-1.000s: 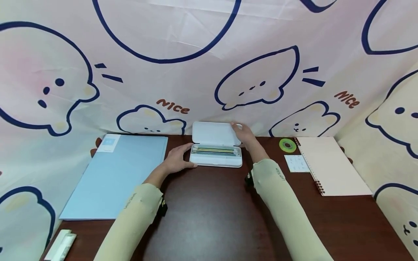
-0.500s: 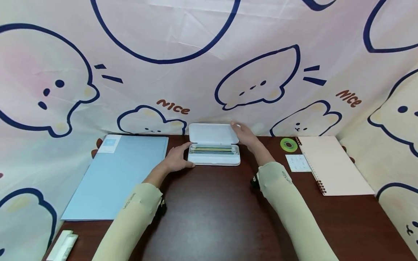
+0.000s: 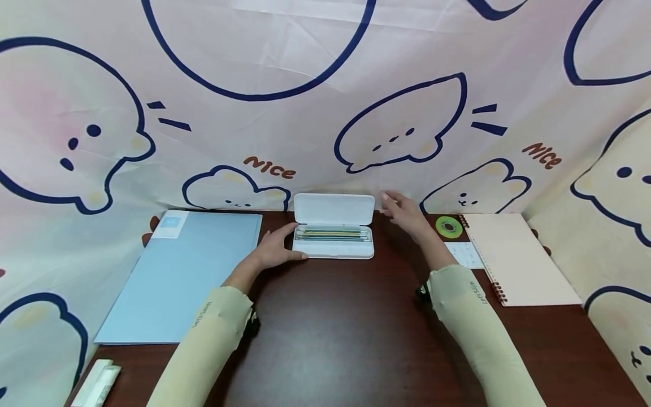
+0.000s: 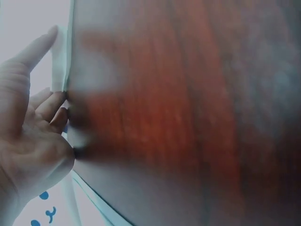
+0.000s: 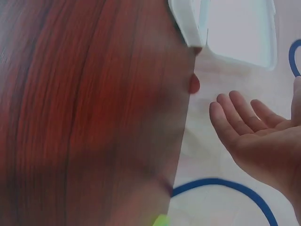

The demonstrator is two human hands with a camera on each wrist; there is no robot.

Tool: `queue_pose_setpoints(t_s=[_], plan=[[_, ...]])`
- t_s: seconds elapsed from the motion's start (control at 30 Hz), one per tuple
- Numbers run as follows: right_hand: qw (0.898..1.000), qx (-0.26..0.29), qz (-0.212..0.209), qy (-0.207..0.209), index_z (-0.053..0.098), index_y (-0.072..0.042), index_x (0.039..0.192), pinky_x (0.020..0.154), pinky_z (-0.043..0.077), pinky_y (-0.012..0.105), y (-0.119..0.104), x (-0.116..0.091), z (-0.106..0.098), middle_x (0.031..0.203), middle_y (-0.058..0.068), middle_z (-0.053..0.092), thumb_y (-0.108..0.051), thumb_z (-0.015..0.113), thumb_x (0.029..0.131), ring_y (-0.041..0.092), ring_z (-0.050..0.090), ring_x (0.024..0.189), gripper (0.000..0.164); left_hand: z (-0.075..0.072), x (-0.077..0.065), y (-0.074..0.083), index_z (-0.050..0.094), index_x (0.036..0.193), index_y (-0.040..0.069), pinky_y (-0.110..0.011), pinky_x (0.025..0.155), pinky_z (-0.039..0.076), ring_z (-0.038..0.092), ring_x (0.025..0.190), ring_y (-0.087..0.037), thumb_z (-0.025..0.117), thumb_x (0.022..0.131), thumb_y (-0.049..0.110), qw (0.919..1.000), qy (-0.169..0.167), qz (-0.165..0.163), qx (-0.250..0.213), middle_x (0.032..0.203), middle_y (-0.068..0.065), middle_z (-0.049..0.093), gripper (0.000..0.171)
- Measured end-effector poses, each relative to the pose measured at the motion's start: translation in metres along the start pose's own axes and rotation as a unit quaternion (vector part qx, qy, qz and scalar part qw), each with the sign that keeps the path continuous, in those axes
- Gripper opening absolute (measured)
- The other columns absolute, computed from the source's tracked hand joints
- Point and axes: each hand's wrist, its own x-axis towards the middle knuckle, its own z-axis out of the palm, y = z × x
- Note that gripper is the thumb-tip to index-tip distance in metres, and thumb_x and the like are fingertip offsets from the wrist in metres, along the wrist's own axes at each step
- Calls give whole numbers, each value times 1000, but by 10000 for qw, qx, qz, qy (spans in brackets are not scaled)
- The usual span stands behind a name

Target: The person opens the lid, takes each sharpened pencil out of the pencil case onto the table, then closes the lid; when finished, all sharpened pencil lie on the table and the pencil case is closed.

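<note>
The opening looks done: the lid stands raised, pencils lie untouched in the white case, the left hand grips its end, and the loose-fingered right hand holds nothing.

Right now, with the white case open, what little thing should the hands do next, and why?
Perhaps the right hand could reach over and take one of the pencil-like sticks: the lid stands open, so they show inside the white case, that hand is empty beside it, and the left hand holds the case's left end.
</note>
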Motion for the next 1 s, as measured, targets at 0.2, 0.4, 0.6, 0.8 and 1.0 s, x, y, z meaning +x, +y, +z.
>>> queue_pose_setpoints(t_s=[0.2, 0.4, 0.6, 0.8, 1.0], plan=[[9978, -256, -301, 526, 52, -13, 148, 107, 50, 51, 11, -18, -14, 138, 16, 63, -46, 54, 104, 35, 60, 126, 55, 2, -2, 1, 31, 160, 15, -61, 126, -1, 33, 152, -34, 78, 88, 42, 9998, -32, -22, -210, 161, -11, 41, 90], [9906, -852, -814, 699, 68, -12, 131, 87, 57, 41, 17, -28, -16, 113, 14, 72, -38, 62, 101, 32, 67, 103, 41, 0, -2, 3, 31, 160, 16, -60, 126, -2, 32, 152, -33, 78, 89, 41, 9997, -41, -50, -239, 162, -10, 40, 89], [9849, -1315, -1077, 316, 70, -14, 129, 83, 56, 39, 16, -28, -2, 119, 10, 72, -33, 65, 100, 29, 67, 101, 35, -1, -3, 2, 31, 160, 17, -59, 127, -2, 33, 152, -33, 78, 88, 42, 9997, -34, -87, -207, 162, -10, 40, 89], [9763, -1770, -1229, 180, 75, -16, 122, 96, 54, 47, 10, -23, 21, 133, 10, 68, -25, 68, 98, 28, 64, 117, 26, -2, -3, 2, 31, 160, 17, -59, 127, -1, 33, 152, -34, 79, 88, 41, 9997, -49, -127, -196, 161, -11, 41, 89], [9677, -2221, -1187, 100, 77, -15, 117, 98, 52, 47, 5, -18, 38, 126, 10, 71, -20, 68, 97, 28, 63, 112, 22, -3, -4, 3, 31, 160, 16, -58, 127, -1, 33, 152, -34, 78, 89, 41, 9996, -66, -134, -239, 161, -11, 41, 89]])
